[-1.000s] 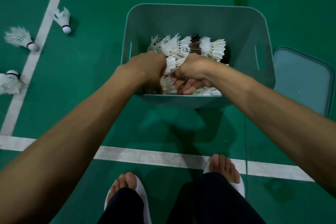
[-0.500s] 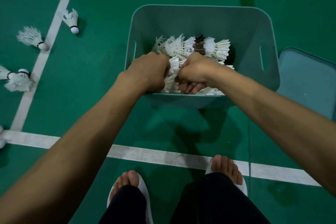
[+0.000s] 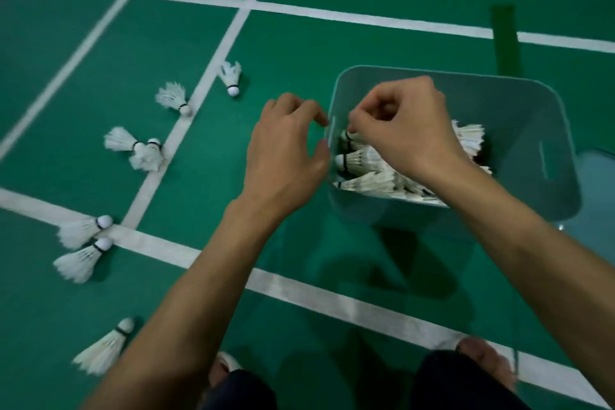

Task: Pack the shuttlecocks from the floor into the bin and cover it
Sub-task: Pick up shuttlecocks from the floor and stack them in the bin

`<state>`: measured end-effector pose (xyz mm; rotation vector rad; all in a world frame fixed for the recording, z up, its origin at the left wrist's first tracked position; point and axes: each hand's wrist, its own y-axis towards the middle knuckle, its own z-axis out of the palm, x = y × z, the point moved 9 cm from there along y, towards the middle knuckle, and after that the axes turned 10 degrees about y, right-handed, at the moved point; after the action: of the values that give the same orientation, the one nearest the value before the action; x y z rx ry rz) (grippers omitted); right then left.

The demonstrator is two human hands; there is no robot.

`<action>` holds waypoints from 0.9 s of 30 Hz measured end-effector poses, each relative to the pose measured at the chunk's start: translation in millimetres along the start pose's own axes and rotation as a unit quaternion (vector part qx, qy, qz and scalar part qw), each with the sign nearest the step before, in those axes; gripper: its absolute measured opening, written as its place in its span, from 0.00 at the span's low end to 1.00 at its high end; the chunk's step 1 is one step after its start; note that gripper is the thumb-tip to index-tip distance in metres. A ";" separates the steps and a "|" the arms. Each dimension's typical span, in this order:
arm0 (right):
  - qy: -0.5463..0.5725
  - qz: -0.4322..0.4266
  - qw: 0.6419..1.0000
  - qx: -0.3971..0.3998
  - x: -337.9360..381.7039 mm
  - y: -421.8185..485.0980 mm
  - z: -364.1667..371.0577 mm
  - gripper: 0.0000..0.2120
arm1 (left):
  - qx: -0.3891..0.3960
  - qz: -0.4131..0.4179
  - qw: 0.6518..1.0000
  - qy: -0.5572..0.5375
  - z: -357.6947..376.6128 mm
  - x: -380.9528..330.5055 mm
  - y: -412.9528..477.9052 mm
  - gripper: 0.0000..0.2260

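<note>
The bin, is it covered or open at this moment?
Open: the bin is uncovered, the shuttlecocks inside show, and the lid lies on the floor to its right.

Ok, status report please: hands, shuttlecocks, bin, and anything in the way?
Left hand empty, beside the bin. Right hand over the packed shuttlecocks, grip unclear. Seven loose shuttlecocks on the floor at left; lid off, at right. Nothing blocks them.
</note>
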<state>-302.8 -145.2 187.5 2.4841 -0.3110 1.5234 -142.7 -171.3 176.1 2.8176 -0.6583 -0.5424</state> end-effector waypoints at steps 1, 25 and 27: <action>0.008 -0.027 1.000 0.012 15.8 1.1 17.9 0.06 | 0.005 -0.036 0.999 0.000 2.4 21.6 -3.9 0.11; -0.350 -0.055 0.893 0.278 -28.3 238.2 389.6 0.51 | 0.097 -0.432 0.890 0.109 87.6 413.3 16.6 0.41; -0.351 -0.042 0.890 0.288 -30.4 249.6 398.2 0.48 | 0.103 -0.420 0.892 0.134 86.5 419.7 20.9 0.36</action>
<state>-49.6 -495.8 0.8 3.4012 0.1874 0.6708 165.1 -392.0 -25.3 3.1888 0.6396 -0.1785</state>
